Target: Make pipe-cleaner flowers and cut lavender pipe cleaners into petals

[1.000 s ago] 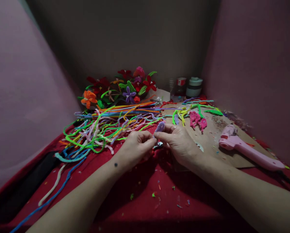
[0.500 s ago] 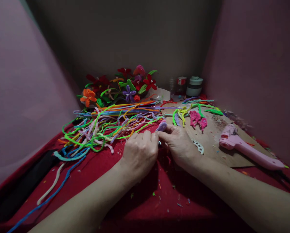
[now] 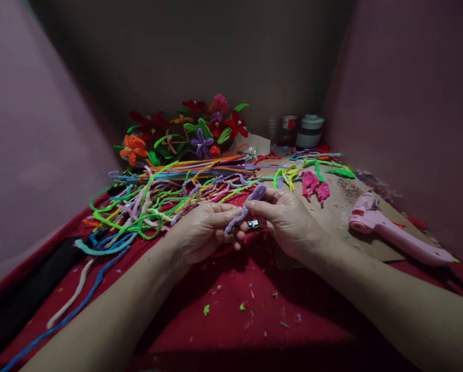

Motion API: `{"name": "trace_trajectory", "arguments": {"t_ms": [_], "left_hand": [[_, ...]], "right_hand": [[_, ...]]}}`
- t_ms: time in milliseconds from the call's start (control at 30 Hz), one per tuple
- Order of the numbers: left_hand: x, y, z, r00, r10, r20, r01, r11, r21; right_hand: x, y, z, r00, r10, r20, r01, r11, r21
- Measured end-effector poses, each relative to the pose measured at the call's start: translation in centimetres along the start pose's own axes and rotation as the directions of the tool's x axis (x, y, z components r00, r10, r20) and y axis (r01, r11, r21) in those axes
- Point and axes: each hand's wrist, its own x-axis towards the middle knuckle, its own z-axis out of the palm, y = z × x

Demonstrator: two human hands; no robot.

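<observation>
Between my hands is a purple fuzzy piece (image 3: 256, 192), folded thick at its upper end, with a thin tail hanging down to the left. My right hand (image 3: 289, 217) pinches it near the middle with thumb and forefinger. The thumb and fingers of my left hand (image 3: 204, 230) close on it from the left, beside the tail. A small silvery metal object (image 3: 253, 224) shows just below the purple piece, by my right fingers; what holds it is hidden.
Tangled coloured fuzzy stems (image 3: 149, 206) lie at left on the red cloth (image 3: 231, 320). Fuzzy flowers (image 3: 201, 142) stand behind. On the brown board (image 3: 332, 206) at right are pink pieces (image 3: 310, 184) and a pink tool (image 3: 401, 235). A lidded cup (image 3: 309, 132) stands at back.
My left hand has turned and moved slightly left, its fingers now spread more under the purple piece. More of that piece shows, including its thin tail. The view has shifted a little.
</observation>
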Motion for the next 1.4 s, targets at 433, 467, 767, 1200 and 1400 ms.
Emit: {"name": "trace_trajectory", "arguments": {"t_ms": [433,467,767,1200,1400], "left_hand": [[0.0,-1.0,2.1,0.895,0.397,-0.206,-0.167,0.724,0.669],[0.1,-1.2,2.2,0.873,0.443,-0.202,-0.182,0.682,0.708],[-0.2,-0.4,2.1,0.958,0.202,-0.201,-0.074,0.857,0.511],[-0.1,-0.4,2.5,0.953,0.239,-0.188,-0.082,0.797,0.599],[0.0,-0.8,2.2,0.922,0.332,-0.2,-0.11,0.72,0.685]], "right_hand": [[-0.1,0.3,-0.1,0.985,-0.136,-0.107,0.104,0.958,-0.266],[0.0,0.3,-0.2,0.983,-0.143,-0.112,0.109,0.957,-0.27],[0.5,0.4,-0.5,0.999,-0.03,-0.03,0.028,0.998,-0.052],[0.5,0.2,-0.6,0.996,0.002,-0.089,-0.01,0.996,-0.09],[0.3,-0.1,-0.4,0.982,-0.119,-0.144,0.084,0.97,-0.229]]}}
